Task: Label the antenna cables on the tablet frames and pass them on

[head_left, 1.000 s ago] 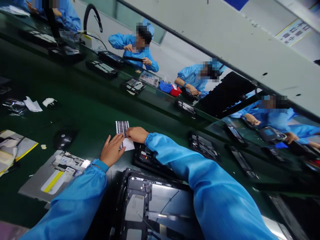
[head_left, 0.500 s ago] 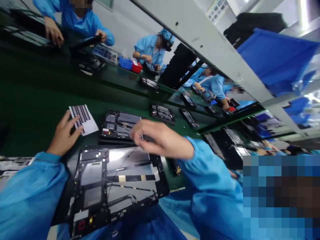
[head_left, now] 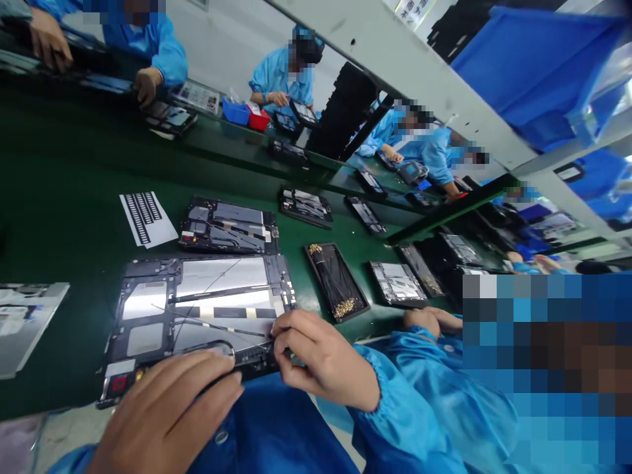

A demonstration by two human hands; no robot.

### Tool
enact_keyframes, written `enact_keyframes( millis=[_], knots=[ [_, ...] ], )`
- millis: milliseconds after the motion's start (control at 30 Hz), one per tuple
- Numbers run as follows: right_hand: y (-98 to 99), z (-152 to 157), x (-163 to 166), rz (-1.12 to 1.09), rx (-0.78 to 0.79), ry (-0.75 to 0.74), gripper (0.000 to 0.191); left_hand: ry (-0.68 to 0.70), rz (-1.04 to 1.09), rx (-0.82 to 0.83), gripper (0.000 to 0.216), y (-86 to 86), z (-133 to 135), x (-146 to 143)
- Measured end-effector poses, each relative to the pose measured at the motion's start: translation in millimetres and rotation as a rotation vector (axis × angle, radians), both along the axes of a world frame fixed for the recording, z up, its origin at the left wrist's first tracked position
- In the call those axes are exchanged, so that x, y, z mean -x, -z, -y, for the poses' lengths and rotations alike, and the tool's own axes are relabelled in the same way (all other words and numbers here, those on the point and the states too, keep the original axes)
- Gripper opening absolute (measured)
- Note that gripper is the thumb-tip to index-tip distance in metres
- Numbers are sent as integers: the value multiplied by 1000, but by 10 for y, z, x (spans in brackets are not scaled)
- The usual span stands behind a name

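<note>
An opened tablet (head_left: pixel 217 289) lies on the green bench, its battery plates, ribbon strips and thin black cables showing. My left hand (head_left: pixel 172 408) reaches over its near edge, fingers stretched out, tips by a curved black cable. At the near right corner my right hand (head_left: pixel 316 355) has thumb and fingers pinched together against the frame. Whatever sits in that pinch is too small to make out. Just beyond lies a stack of similar opened tablets (head_left: pixel 232 224), and a sheet of black-and-white labels (head_left: pixel 148 220) is left of it.
Right of the tablet stands a black tray (head_left: pixel 353 280) of thin cables with gold ends. Further tablet bodies (head_left: pixel 397 283) lie beyond it. A co-worker's sleeve (head_left: pixel 444 375) is close on my right. Metal panels (head_left: pixel 29 322) lie at left; other people work across the bench.
My left hand has left the label sheet and come to the tablet's near edge. My right hand has dropped from above the far tablet to the near right corner, uncovering the cable tray.
</note>
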State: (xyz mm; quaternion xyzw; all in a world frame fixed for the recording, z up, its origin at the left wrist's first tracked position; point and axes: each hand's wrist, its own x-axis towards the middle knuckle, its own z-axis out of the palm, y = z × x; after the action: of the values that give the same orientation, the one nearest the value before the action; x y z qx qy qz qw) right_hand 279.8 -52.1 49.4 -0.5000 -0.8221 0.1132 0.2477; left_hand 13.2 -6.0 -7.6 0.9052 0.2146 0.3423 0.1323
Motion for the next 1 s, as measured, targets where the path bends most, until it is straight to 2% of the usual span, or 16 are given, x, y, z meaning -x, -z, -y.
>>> enact_keyframes(
  millis=[100,200,433,600,700,1000],
  knots=[
    [23,-22,2,89,-47,-14,12,15,32,-46,28,-120,-15,-370],
    [51,-33,1,128,-54,-27,11,-4,36,-105,25,-179,-58,-506],
    [76,-25,-18,152,-52,-46,8,-4,-3,-98,32,-160,6,-632],
    [81,39,-146,-104,43,-29,14,-4,-20,-58,30,-144,-21,-647],
    [121,61,-191,-178,50,-10,15,-5,-35,-60,29,-147,-29,-638],
    [217,43,-124,-152,-5,-4,10,-19,-48,-68,29,-180,-37,-684]
  ],
)
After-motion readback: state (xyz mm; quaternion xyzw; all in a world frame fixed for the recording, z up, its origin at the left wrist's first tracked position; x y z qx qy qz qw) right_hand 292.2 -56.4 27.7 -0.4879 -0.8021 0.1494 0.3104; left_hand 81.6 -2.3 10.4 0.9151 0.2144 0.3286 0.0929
